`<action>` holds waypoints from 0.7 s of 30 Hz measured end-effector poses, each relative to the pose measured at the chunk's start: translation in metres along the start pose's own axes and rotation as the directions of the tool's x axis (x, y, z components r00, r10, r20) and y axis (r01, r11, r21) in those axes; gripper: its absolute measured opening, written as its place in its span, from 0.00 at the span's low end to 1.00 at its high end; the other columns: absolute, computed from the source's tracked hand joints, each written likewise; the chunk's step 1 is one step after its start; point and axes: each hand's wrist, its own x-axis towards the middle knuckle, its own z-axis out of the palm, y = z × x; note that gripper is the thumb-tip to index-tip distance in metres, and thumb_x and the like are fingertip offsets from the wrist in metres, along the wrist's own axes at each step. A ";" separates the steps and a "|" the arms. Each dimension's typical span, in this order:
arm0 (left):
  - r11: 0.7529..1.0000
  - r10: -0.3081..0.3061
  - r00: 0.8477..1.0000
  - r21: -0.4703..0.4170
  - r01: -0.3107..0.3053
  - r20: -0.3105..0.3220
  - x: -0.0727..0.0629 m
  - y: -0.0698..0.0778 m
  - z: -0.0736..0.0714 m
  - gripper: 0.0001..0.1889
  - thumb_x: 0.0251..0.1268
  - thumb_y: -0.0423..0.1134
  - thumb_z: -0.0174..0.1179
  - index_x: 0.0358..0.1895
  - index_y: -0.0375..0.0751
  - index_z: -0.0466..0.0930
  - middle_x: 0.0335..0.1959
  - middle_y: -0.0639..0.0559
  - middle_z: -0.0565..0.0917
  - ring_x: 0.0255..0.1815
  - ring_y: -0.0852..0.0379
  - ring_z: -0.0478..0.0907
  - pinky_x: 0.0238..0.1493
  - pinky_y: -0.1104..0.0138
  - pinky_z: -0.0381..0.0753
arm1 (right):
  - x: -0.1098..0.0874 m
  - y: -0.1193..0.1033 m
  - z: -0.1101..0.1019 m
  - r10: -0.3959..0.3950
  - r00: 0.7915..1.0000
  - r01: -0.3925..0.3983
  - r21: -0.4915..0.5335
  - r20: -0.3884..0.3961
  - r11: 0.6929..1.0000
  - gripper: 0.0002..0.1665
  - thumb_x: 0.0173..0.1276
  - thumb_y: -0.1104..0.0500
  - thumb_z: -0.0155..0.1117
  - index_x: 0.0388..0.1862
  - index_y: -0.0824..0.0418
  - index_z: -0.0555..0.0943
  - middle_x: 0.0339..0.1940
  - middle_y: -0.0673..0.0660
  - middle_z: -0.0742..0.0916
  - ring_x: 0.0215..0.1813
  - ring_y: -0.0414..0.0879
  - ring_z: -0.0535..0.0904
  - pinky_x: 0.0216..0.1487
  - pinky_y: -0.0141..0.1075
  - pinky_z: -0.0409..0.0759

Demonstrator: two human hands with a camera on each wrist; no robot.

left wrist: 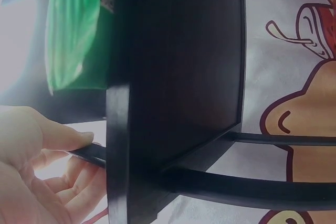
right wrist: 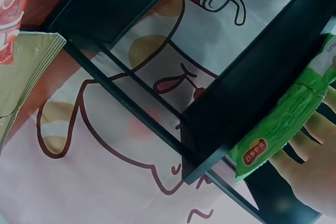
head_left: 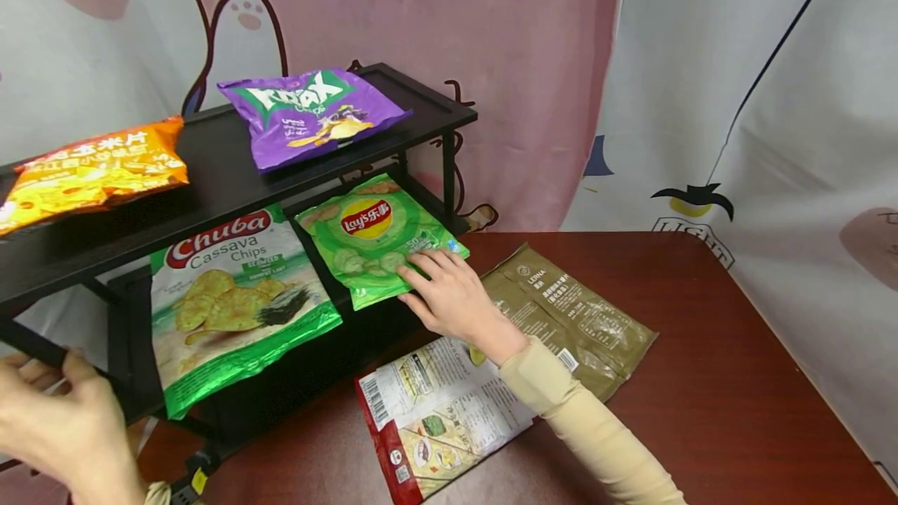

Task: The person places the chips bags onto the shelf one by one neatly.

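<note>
My left hand [head_left: 66,419] holds a black bar at the left end of the shelf rack [head_left: 217,178]; in the left wrist view its thumb and fingers [left wrist: 79,182] are around that bar. The right hand [head_left: 452,294] rests on the lower right part of a green Lay's chip bag [head_left: 379,244], which lies on the lower shelf. Its fingers look spread and fairly straight along the bag in the right wrist view. Beside that bag, a Chuba cassava chip bag [head_left: 238,294] lies with its green end over the shelf's front edge.
On the top shelf lie an orange snack bag [head_left: 105,170] and a purple chip bag [head_left: 316,111]. An olive-brown bag [head_left: 575,318] and a white-and-red bag [head_left: 449,411] lie on the brown table [head_left: 737,380] under the right forearm. A patterned cloth [head_left: 491,61] hangs behind.
</note>
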 end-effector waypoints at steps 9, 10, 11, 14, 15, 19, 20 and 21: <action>1.000 0.028 1.000 0.002 -0.028 -0.009 -0.002 0.001 0.000 0.16 0.66 0.43 0.50 0.56 0.57 0.75 0.31 0.87 0.57 0.32 0.92 0.55 0.41 0.89 0.59 | 0.005 -0.003 0.006 0.035 0.997 -0.036 0.001 0.074 0.999 0.24 0.67 0.44 0.58 0.58 0.52 0.78 0.59 0.56 0.81 0.64 0.52 0.74 0.68 0.50 0.67; 1.000 0.030 1.000 0.001 -0.030 -0.006 -0.002 0.001 0.000 0.16 0.66 0.43 0.50 0.56 0.57 0.75 0.32 0.86 0.57 0.32 0.92 0.56 0.41 0.89 0.59 | 0.006 -0.004 0.007 0.037 0.996 -0.037 -0.003 0.082 0.999 0.25 0.67 0.44 0.58 0.59 0.52 0.77 0.59 0.56 0.81 0.65 0.52 0.74 0.68 0.50 0.66; 0.999 0.041 0.999 0.001 -0.041 -0.007 -0.002 0.000 0.000 0.16 0.66 0.42 0.50 0.56 0.56 0.75 0.32 0.86 0.57 0.32 0.92 0.56 0.40 0.89 0.59 | 0.007 -0.005 0.008 0.039 0.995 -0.038 -0.005 0.087 0.999 0.25 0.67 0.44 0.58 0.59 0.52 0.77 0.60 0.56 0.81 0.65 0.52 0.73 0.68 0.50 0.66; 0.999 0.050 0.999 0.006 -0.050 -0.001 -0.001 0.000 0.001 0.16 0.66 0.41 0.50 0.56 0.55 0.75 0.31 0.86 0.57 0.31 0.93 0.56 0.39 0.89 0.59 | 0.010 -0.005 0.010 0.039 0.995 -0.039 -0.004 0.095 0.999 0.26 0.67 0.43 0.57 0.60 0.52 0.77 0.60 0.56 0.80 0.65 0.52 0.73 0.69 0.50 0.65; 0.999 0.052 0.999 0.009 -0.052 0.000 -0.001 0.000 0.000 0.16 0.66 0.41 0.50 0.56 0.54 0.75 0.31 0.86 0.57 0.31 0.93 0.56 0.38 0.89 0.59 | 0.011 -0.005 0.011 0.037 0.995 -0.037 -0.002 0.095 0.999 0.26 0.67 0.43 0.57 0.60 0.52 0.77 0.60 0.56 0.80 0.65 0.52 0.73 0.69 0.51 0.65; 0.999 0.044 0.999 -0.005 -0.044 -0.008 -0.001 0.000 0.000 0.15 0.65 0.42 0.51 0.54 0.54 0.76 0.29 0.86 0.58 0.31 0.93 0.55 0.44 0.87 0.60 | 0.014 -0.004 0.016 0.029 0.995 -0.030 0.006 0.093 1.000 0.26 0.66 0.43 0.59 0.60 0.52 0.76 0.60 0.56 0.80 0.65 0.51 0.73 0.69 0.51 0.64; 0.999 0.042 0.999 -0.009 -0.042 -0.010 -0.001 0.000 0.000 0.15 0.65 0.42 0.51 0.54 0.55 0.76 0.29 0.87 0.58 0.31 0.93 0.55 0.47 0.86 0.61 | 0.015 -0.004 0.016 0.027 0.995 -0.028 0.009 0.095 1.000 0.26 0.65 0.43 0.59 0.60 0.52 0.76 0.60 0.55 0.80 0.65 0.51 0.73 0.69 0.52 0.64; 0.999 0.040 0.999 -0.013 -0.040 -0.012 -0.001 0.000 0.000 0.15 0.64 0.42 0.52 0.54 0.55 0.76 0.29 0.86 0.58 0.31 0.93 0.54 0.49 0.84 0.62 | 0.016 -0.003 0.017 0.025 0.995 -0.026 0.011 0.096 1.000 0.27 0.65 0.43 0.59 0.60 0.52 0.76 0.60 0.55 0.80 0.65 0.51 0.73 0.69 0.52 0.64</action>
